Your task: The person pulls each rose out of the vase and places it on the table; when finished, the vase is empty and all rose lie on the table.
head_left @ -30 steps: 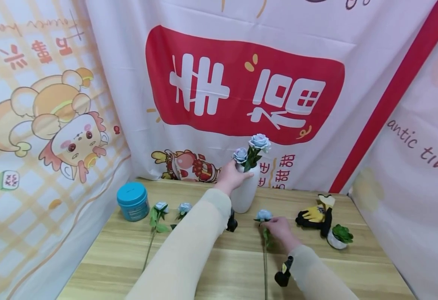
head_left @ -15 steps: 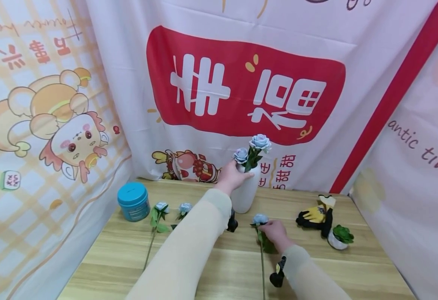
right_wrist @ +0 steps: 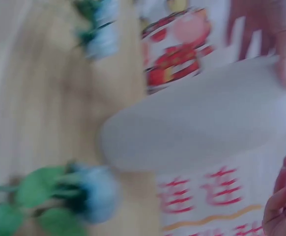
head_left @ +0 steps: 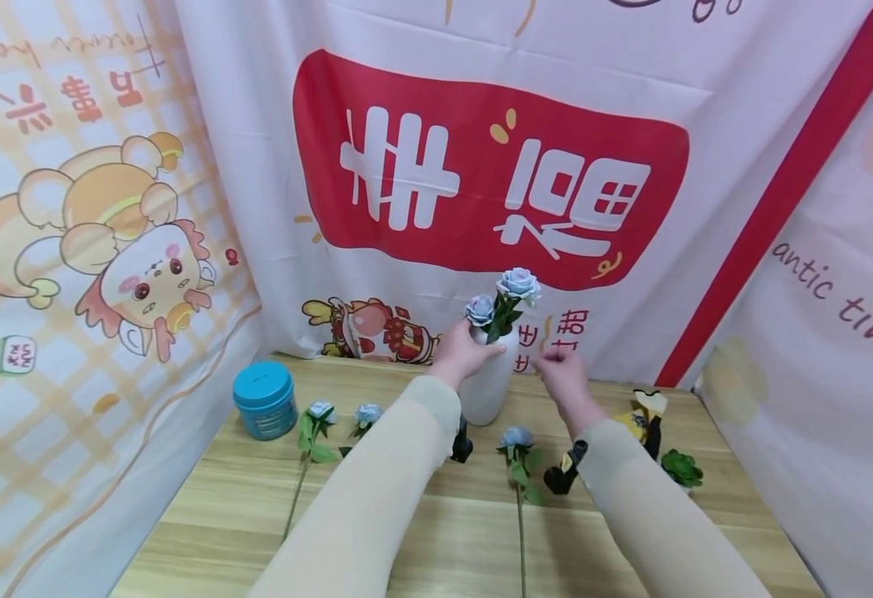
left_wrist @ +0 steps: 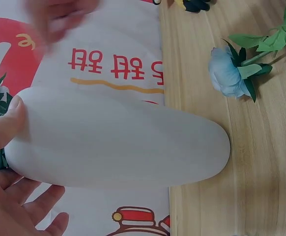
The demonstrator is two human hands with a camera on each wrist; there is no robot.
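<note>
A tall white vase [head_left: 485, 386] stands near the table's back edge, holding two pale blue roses [head_left: 518, 284] with dark green leaves. My left hand [head_left: 463, 352] grips it just under the mouth; in the left wrist view the thumb lies on the near side of the vase [left_wrist: 118, 140] and the fingers lie along its lower side. Raised to the right of the vase, my right hand [head_left: 565, 380] has loosely curled fingers and holds nothing visible. Below it a single blue rose [head_left: 516, 438] lies on the table, its stem pointing toward me.
Two more blue roses [head_left: 321, 413] lie left of my left sleeve, beside a blue-lidded tub [head_left: 265, 401]. Yellow and black gloves [head_left: 634, 422] and a small potted succulent [head_left: 681, 468] are at the right, partly behind my right sleeve. A printed cloth [head_left: 436, 174] hangs behind the table.
My right hand shifted the lying rose slightly left, let go of it and rose up and forward beside the vase. My left hand keeps its grip on the vase.
</note>
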